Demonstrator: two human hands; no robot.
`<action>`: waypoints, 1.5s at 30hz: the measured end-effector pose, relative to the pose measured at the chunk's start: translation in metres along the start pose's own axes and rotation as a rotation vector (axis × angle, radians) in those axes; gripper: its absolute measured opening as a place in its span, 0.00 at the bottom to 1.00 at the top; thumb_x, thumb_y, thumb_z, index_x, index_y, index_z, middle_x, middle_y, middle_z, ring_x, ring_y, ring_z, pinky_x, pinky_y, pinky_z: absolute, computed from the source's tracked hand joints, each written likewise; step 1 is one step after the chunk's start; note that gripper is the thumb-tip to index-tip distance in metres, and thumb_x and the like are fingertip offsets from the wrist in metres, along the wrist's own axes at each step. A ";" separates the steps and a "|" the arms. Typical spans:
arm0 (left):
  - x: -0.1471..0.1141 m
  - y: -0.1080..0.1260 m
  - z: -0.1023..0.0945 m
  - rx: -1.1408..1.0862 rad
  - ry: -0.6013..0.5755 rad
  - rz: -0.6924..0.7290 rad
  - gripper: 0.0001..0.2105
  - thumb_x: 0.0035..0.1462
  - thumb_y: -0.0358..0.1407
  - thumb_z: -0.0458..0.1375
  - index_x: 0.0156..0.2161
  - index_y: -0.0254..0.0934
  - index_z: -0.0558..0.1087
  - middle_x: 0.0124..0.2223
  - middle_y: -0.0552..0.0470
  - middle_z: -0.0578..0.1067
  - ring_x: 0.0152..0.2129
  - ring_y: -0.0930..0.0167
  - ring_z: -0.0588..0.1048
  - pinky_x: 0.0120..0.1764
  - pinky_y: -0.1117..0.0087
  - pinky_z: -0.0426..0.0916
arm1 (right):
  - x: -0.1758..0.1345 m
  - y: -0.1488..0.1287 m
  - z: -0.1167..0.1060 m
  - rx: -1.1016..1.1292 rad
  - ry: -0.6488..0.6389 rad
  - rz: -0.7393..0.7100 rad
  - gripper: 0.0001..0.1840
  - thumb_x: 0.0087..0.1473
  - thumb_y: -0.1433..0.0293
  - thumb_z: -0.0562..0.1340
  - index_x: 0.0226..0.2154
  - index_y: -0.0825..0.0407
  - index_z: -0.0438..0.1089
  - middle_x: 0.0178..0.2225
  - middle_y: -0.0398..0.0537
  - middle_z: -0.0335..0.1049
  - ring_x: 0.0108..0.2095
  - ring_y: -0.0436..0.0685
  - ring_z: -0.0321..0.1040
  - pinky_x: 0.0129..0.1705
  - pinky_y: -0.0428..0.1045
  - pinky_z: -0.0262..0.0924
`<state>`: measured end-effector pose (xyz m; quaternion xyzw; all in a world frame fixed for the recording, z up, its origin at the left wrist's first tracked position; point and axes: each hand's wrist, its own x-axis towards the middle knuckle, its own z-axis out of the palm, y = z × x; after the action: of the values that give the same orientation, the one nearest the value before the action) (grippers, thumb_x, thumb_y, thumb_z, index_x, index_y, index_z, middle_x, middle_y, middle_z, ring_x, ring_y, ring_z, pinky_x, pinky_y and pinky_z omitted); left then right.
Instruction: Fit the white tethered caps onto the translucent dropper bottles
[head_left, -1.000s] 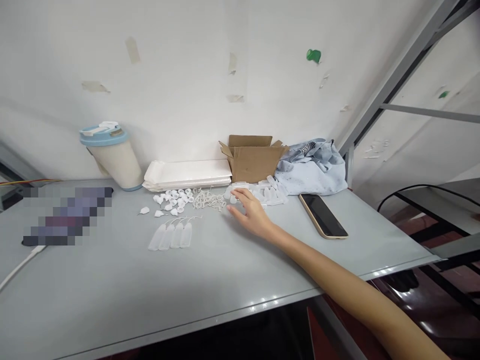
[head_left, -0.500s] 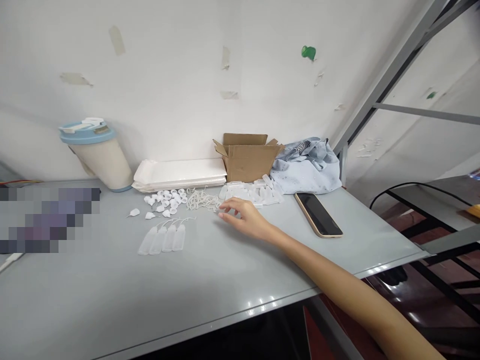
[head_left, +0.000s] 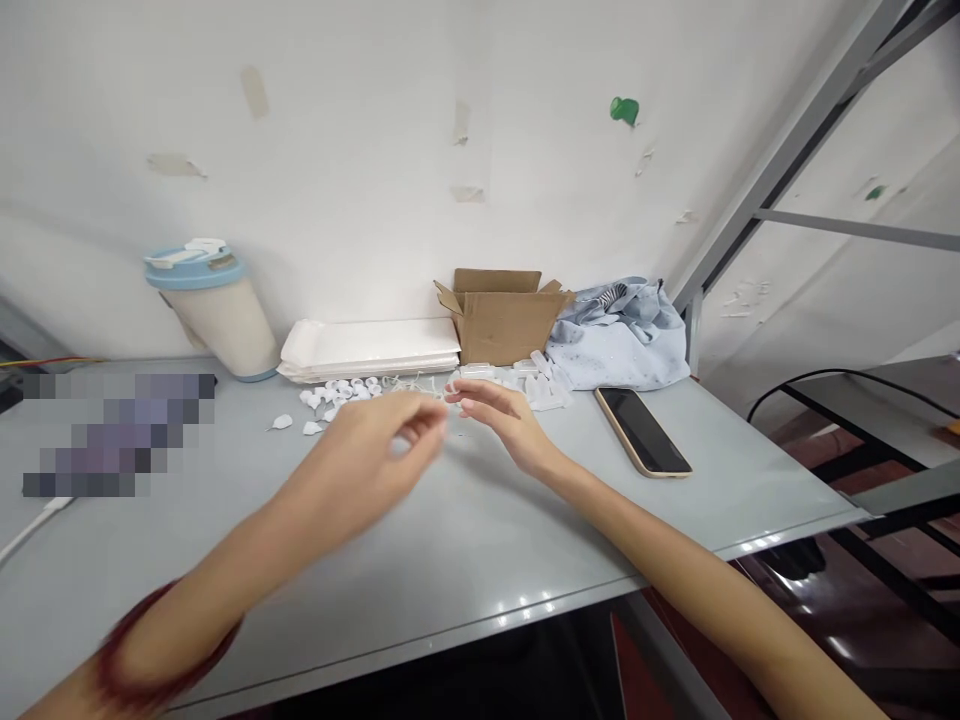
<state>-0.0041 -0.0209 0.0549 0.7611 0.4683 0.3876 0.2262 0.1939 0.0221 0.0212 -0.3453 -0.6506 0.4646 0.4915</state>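
Observation:
My left hand (head_left: 367, 450), blurred by motion, reaches over the grey table with its fingers bent toward the thumb. Whether the fingertips meet or hold anything is unclear. Close to its fingertips is my right hand (head_left: 502, 425), thumb and fingers stretched out and slightly apart, with nothing plainly visible in them. Behind the hands lies a partly covered heap of pale cords (head_left: 412, 383). Small white caps (head_left: 352, 388) are piled left of it, a few lying loose in front. Clear plastic vial-like pieces (head_left: 544, 388) lie to the right.
At the back stand a blue-lidded cup (head_left: 225, 320), flat white packets (head_left: 367, 348) and an open cardboard box (head_left: 499, 330). Beside the box lies a light blue cloth (head_left: 622, 345). A phone (head_left: 645, 430) rests on the right, and a pixelated object with a white cable on the left.
My left hand has come in from the lower left and now covers the row of several corded clear pieces. My right hand stays near the cords. The view has shifted slightly.

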 end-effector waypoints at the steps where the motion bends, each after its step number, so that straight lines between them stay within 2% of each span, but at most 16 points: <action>1: 0.008 -0.003 0.002 0.024 0.000 -0.006 0.12 0.54 0.45 0.55 0.38 0.45 0.76 0.32 0.53 0.78 0.34 0.61 0.76 0.35 0.62 0.72 | -0.001 0.002 0.001 0.073 -0.028 0.020 0.16 0.54 0.62 0.61 0.45 0.49 0.71 0.49 0.51 0.70 0.50 0.59 0.67 0.52 0.56 0.62; 4: 0.026 -0.013 0.014 0.050 -0.003 -0.028 0.12 0.53 0.44 0.56 0.38 0.40 0.75 0.33 0.51 0.78 0.32 0.63 0.76 0.35 0.63 0.72 | -0.006 0.005 0.005 0.123 -0.111 0.065 0.19 0.56 0.61 0.60 0.49 0.47 0.69 0.55 0.51 0.65 0.56 0.60 0.61 0.54 0.57 0.60; 8: 0.025 -0.024 0.026 0.059 0.077 -0.050 0.12 0.56 0.43 0.54 0.36 0.37 0.73 0.35 0.49 0.78 0.32 0.67 0.76 0.35 0.66 0.72 | -0.014 -0.004 0.015 -0.030 -0.245 0.042 0.24 0.58 0.57 0.56 0.56 0.44 0.63 0.60 0.49 0.59 0.60 0.60 0.55 0.56 0.59 0.57; 12: 0.018 -0.028 0.026 0.131 0.110 0.026 0.11 0.57 0.41 0.53 0.35 0.37 0.73 0.35 0.50 0.78 0.31 0.68 0.75 0.32 0.68 0.70 | -0.016 -0.012 0.018 -0.070 -0.329 0.008 0.28 0.58 0.55 0.57 0.59 0.44 0.58 0.61 0.50 0.57 0.61 0.60 0.53 0.57 0.59 0.56; 18: 0.018 -0.030 0.021 0.144 0.123 0.018 0.10 0.56 0.39 0.52 0.32 0.38 0.73 0.32 0.50 0.78 0.29 0.68 0.75 0.32 0.68 0.70 | -0.015 -0.011 0.008 -0.144 -0.407 -0.037 0.25 0.59 0.56 0.55 0.57 0.45 0.61 0.60 0.50 0.59 0.59 0.60 0.56 0.55 0.59 0.57; 21: 0.020 -0.029 0.017 0.111 0.152 -0.024 0.10 0.54 0.39 0.52 0.31 0.37 0.73 0.32 0.50 0.78 0.29 0.68 0.75 0.32 0.69 0.70 | -0.011 -0.004 0.002 -0.327 -0.344 -0.144 0.23 0.59 0.58 0.56 0.54 0.47 0.63 0.56 0.52 0.63 0.56 0.59 0.61 0.53 0.57 0.60; 24: 0.021 -0.028 0.013 0.104 0.178 -0.042 0.10 0.53 0.39 0.52 0.31 0.37 0.73 0.32 0.50 0.78 0.29 0.69 0.75 0.32 0.69 0.69 | -0.002 0.011 -0.008 -0.698 -0.153 -0.325 0.21 0.57 0.60 0.58 0.51 0.52 0.65 0.52 0.58 0.65 0.55 0.61 0.60 0.55 0.59 0.56; 25: 0.021 -0.028 0.012 0.104 0.183 -0.044 0.10 0.53 0.39 0.52 0.31 0.37 0.73 0.32 0.50 0.78 0.29 0.69 0.75 0.32 0.69 0.69 | 0.002 0.016 -0.012 -0.812 -0.127 -0.362 0.20 0.58 0.61 0.56 0.50 0.54 0.65 0.53 0.61 0.64 0.56 0.62 0.59 0.56 0.60 0.54; 27: 0.021 -0.028 0.012 0.107 0.189 -0.047 0.09 0.53 0.39 0.52 0.31 0.37 0.73 0.32 0.51 0.78 0.28 0.69 0.74 0.31 0.69 0.69 | 0.012 0.024 -0.021 -1.006 -0.101 -0.331 0.21 0.58 0.61 0.56 0.49 0.57 0.65 0.56 0.64 0.59 0.59 0.66 0.53 0.58 0.63 0.51; 29: 0.021 -0.027 0.012 0.107 0.197 -0.049 0.09 0.54 0.39 0.53 0.30 0.37 0.73 0.32 0.51 0.78 0.28 0.69 0.74 0.31 0.70 0.69 | 0.020 0.030 -0.029 -1.118 -0.083 -0.234 0.21 0.59 0.59 0.55 0.47 0.57 0.65 0.60 0.64 0.54 0.62 0.69 0.46 0.59 0.66 0.47; 32: 0.022 -0.027 0.014 0.099 0.207 -0.042 0.09 0.54 0.38 0.53 0.30 0.37 0.73 0.32 0.51 0.78 0.28 0.70 0.75 0.31 0.70 0.69 | 0.026 0.032 -0.034 -1.161 -0.132 -0.115 0.22 0.60 0.55 0.52 0.44 0.55 0.66 0.62 0.61 0.50 0.65 0.69 0.39 0.59 0.70 0.39; 35: 0.022 -0.028 0.016 0.095 0.211 -0.032 0.09 0.54 0.38 0.53 0.30 0.37 0.73 0.32 0.51 0.78 0.28 0.70 0.75 0.31 0.70 0.69 | 0.026 0.032 -0.035 -1.173 -0.186 -0.073 0.22 0.61 0.54 0.49 0.43 0.53 0.67 0.64 0.58 0.49 0.65 0.68 0.37 0.59 0.72 0.34; 37: 0.021 -0.028 0.017 0.091 0.218 -0.030 0.09 0.53 0.38 0.53 0.30 0.36 0.73 0.32 0.51 0.78 0.28 0.70 0.75 0.30 0.71 0.69 | 0.024 0.030 -0.034 -1.177 -0.187 -0.071 0.23 0.61 0.54 0.48 0.43 0.52 0.68 0.63 0.58 0.50 0.64 0.68 0.38 0.59 0.71 0.35; 40: 0.021 -0.028 0.017 0.088 0.224 -0.029 0.09 0.53 0.37 0.53 0.30 0.36 0.74 0.32 0.51 0.78 0.28 0.70 0.75 0.30 0.71 0.69 | 0.022 0.029 -0.034 -1.193 -0.176 -0.102 0.25 0.61 0.53 0.49 0.45 0.53 0.70 0.58 0.61 0.54 0.61 0.67 0.44 0.59 0.66 0.41; 45: 0.021 -0.028 0.017 0.090 0.238 -0.031 0.08 0.53 0.37 0.54 0.30 0.36 0.74 0.32 0.51 0.78 0.28 0.70 0.75 0.30 0.71 0.69 | 0.023 0.032 -0.035 -1.193 -0.129 -0.227 0.25 0.60 0.56 0.51 0.51 0.54 0.67 0.55 0.64 0.54 0.57 0.68 0.47 0.57 0.64 0.46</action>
<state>-0.0004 0.0112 0.0329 0.7116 0.5207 0.4503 0.1404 0.2210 0.0625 0.0011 -0.4606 -0.8599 -0.0153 0.2194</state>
